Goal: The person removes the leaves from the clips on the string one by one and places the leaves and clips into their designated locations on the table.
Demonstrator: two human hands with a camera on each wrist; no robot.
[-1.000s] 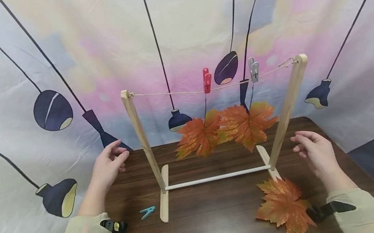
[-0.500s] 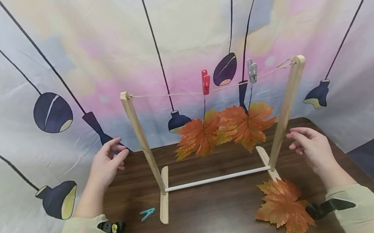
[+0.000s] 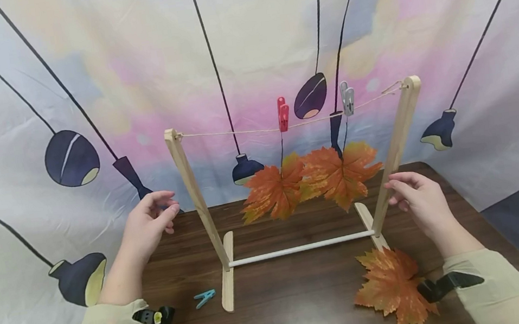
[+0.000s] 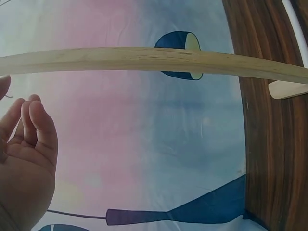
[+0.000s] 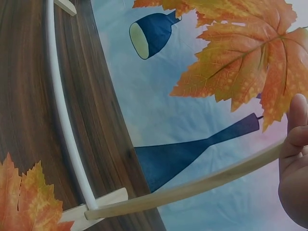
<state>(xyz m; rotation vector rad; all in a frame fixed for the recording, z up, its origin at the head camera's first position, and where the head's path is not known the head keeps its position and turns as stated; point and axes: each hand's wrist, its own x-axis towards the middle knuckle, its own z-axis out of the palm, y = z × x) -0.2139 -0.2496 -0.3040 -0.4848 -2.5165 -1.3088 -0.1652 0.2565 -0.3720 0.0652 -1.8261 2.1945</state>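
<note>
A wooden rack with a left post (image 3: 197, 197) and a right post (image 3: 397, 141) stands on the table, a string (image 3: 231, 132) tied between its tops. From the string hang two orange maple leaves, the left leaf (image 3: 274, 190) under a red clothespin (image 3: 283, 114) and the right leaf (image 3: 343, 173) under a grey clothespin (image 3: 347, 99). My left hand (image 3: 149, 228), fingers loosely bent, hovers left of the left post with nothing in it. Beside the right post is my right hand (image 3: 419, 200), also holding nothing; whether its fingertips touch the wood I cannot tell.
On the table (image 3: 298, 310), a third maple leaf (image 3: 390, 288) lies at the front right, partly under the right wrist camera. A light-blue clothespin (image 3: 204, 298) lies near the rack's left foot (image 3: 228, 289). A white bar (image 3: 300, 248) joins the feet. Behind hangs a printed cloth (image 3: 262, 30).
My right hand has moved left, closer to the right post. The left hand has barely moved. The leaves and clothespins keep their places, while the whole view has shifted slightly.
</note>
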